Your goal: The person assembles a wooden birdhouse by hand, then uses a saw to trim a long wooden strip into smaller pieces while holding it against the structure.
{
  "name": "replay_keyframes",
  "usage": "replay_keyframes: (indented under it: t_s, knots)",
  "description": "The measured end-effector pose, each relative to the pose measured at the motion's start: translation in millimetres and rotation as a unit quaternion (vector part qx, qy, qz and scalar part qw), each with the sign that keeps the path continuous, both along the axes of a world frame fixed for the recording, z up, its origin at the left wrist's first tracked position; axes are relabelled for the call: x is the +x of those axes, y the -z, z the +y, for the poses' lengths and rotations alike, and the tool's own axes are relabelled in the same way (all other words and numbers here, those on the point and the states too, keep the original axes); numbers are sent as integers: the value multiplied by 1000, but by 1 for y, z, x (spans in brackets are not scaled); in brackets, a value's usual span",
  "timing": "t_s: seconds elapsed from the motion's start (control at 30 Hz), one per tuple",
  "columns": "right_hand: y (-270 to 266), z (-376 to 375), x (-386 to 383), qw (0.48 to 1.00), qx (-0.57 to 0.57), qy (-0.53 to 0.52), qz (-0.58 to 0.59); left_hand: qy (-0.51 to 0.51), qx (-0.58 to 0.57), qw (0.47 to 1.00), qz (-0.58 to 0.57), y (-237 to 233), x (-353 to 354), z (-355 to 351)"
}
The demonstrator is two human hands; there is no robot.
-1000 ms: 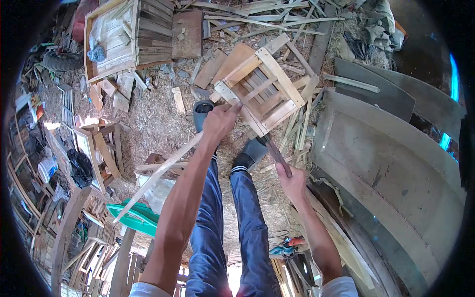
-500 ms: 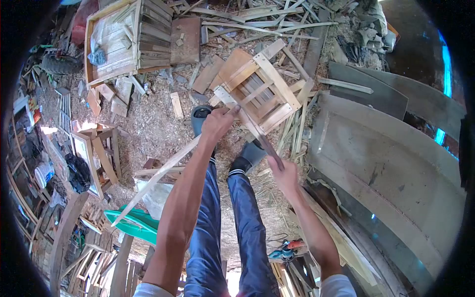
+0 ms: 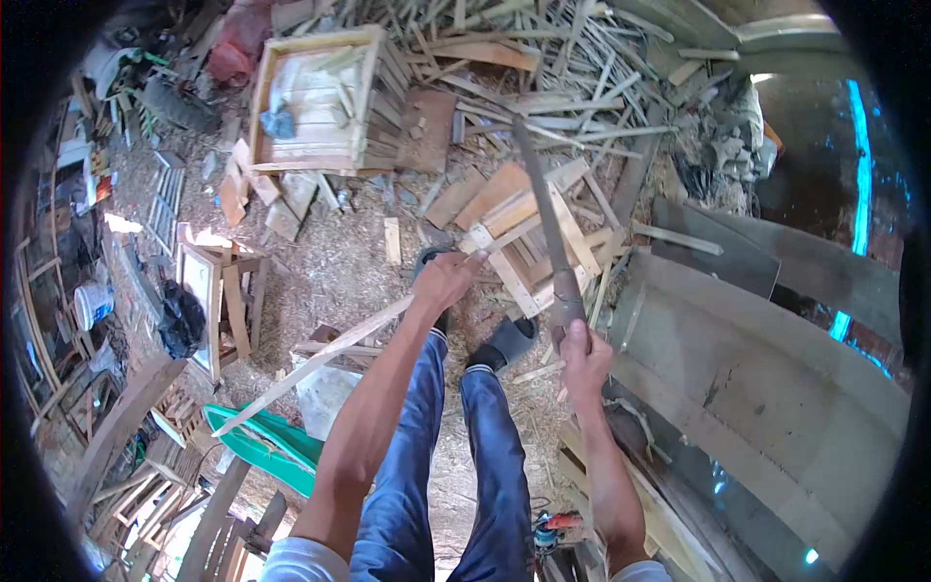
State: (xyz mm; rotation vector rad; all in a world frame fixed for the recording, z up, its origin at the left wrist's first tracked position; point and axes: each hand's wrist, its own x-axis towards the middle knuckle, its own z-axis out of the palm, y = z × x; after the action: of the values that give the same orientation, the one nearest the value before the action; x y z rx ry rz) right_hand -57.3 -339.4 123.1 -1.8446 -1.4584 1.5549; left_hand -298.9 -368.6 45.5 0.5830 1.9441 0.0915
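My left hand (image 3: pixel 448 279) is closed around the upper end of a long, pale wooden strip (image 3: pixel 330 347). From there the strip slants down to the left, passing behind my forearm, its far end over a green plastic container (image 3: pixel 262 446). In my right hand (image 3: pixel 585 361) is the thick brown handle of a machete (image 3: pixel 545 204), its long dark blade pointing up and away from me. Beneath the blade, a small wooden frame like a stool (image 3: pixel 519 276) lies tilted on the ground, just beyond my feet. The blade overlaps the frame in this view and stands apart from the strip.
A slatted wooden crate (image 3: pixel 308 170) stands at the upper left. Piled offcuts and thin sticks (image 3: pixel 601 116) cover the far ground. Large grey boards (image 3: pixel 756 359) lean along the right. A small wooden frame (image 3: pixel 202 301) with a black bag (image 3: pixel 181 320) stands left.
My right hand has moved slightly right and down, and the machete has swung upward, away from the strip's end. My left hand still grips the strip. The view has shifted as well.
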Motion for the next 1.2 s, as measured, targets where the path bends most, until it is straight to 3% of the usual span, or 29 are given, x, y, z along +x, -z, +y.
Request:
replay_keyframes:
  t_s: [0.07,0.2,0.23,0.37,0.47,0.77,0.87,0.97,1.2]
  knots:
    - [-17,13,-18,999,0,23,27,-55,48,997,-6,-33,-24,-1]
    - [-37,31,-65,997,46,-16,65,-29,21,999,-8,-72,-89,3]
    - [-39,34,-78,996,50,-26,69,-48,78,995,34,-77,-101,1]
    - [-39,30,-136,995,17,-60,82,-38,66,994,83,-87,-163,5]
    - [-27,10,-181,996,30,-83,14,-49,91,990,98,-67,-210,-2]
    - [-1,-23,-301,993,-29,-94,59,-46,99,994,30,-22,-317,-43]
    - [9,-21,-318,990,-55,-101,81,-74,102,992,26,-5,-333,-58]
    - [21,-19,-326,987,5,-142,72,-50,109,992,35,4,-336,-69]
    - [72,-15,-320,968,55,-232,82,77,281,943,159,17,-332,-78]
